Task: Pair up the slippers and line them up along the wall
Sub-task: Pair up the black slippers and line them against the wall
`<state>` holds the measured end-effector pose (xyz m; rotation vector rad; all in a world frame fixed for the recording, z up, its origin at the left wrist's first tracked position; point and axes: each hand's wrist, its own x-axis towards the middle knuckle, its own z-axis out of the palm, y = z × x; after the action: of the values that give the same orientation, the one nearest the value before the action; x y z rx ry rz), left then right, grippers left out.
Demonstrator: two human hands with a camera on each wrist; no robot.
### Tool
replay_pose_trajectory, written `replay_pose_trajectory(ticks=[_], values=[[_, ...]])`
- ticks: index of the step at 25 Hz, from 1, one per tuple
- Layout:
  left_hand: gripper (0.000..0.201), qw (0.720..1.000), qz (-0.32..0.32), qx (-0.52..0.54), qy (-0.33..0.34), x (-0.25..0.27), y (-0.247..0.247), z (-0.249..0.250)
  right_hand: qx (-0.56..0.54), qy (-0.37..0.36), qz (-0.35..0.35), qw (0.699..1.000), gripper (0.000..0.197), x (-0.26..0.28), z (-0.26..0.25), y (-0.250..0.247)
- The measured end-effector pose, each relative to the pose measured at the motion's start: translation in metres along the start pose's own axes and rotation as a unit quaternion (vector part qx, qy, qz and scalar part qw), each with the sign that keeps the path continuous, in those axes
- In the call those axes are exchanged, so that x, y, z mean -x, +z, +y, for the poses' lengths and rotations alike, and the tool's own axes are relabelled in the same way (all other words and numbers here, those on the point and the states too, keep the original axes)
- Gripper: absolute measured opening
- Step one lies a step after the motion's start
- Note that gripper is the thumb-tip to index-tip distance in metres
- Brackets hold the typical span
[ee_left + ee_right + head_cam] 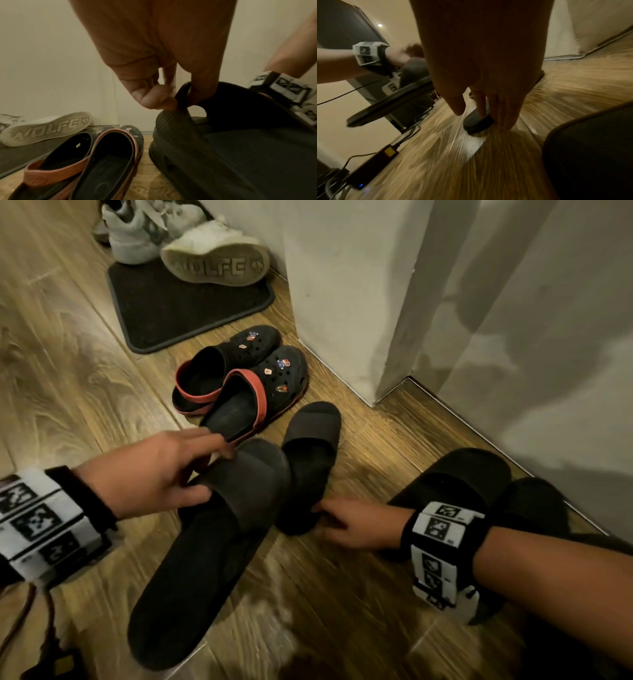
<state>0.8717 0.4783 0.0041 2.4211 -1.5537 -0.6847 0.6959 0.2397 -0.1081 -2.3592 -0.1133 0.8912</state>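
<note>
Between thumb and fingers of the left hand (150,470), the broad strap of a large dark grey rubber slide slipper (205,549) is pinched; the grip is closed on that strap, as seen in the left wrist view, where the thumb (154,100) presses its ribbed edge. This slipper is lifted and tilted, heel low and towards the person, toe raised. Just beyond the grip, a matching dark grey slide (310,460) lies on the wood-patterned floor (342,594), its heel end held by the right hand (352,522). The fingers (481,106) of that hand are curled over the heel rim, so the grip is closed on the second slide; the picture there is motion-blurred. The two slides are touching or nearly so, near the strap of the lifted one.

Farther from the left grip, a pair of black clogs with red heel straps and small charms (239,378) stands side by side, toes towards the white wall corner (342,302). Beyond them a dark doormat (185,302) carries white sneakers (212,251), one turned on its side with its sole shown. Behind the right wrist, near the wall, another pair of black slides (479,484) is partly hidden by the arm. Marker-patterned bands (442,542) are worn on both wrists.
</note>
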Motion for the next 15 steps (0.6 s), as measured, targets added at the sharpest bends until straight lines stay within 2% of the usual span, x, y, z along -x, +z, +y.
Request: replay_pose_trajectory(ticks=[3,8,12,15], values=[[0.049,0.999,0.038,-0.004,-0.003,-0.014,-0.006,0.007,0.055,-0.034,0.012,0.998,0.039,0.005,-0.009,0.002],[0.047,0.997,0.062,-0.013,0.032,-0.084,0.016,0.062,0.015,0.001,0.064,0.998,0.029,0.047,0.029,-0.004],[0.048,0.996,-0.036,-0.076,0.018,-0.168,0.048,0.106,0.040,0.028,0.066,0.997,0.027,0.076,0.050,0.010],[0.045,0.989,-0.099,-0.111,-0.011,-0.204,0.070,0.114,0.075,0.039,0.053,0.995,0.030,0.084,0.057,0.016]])
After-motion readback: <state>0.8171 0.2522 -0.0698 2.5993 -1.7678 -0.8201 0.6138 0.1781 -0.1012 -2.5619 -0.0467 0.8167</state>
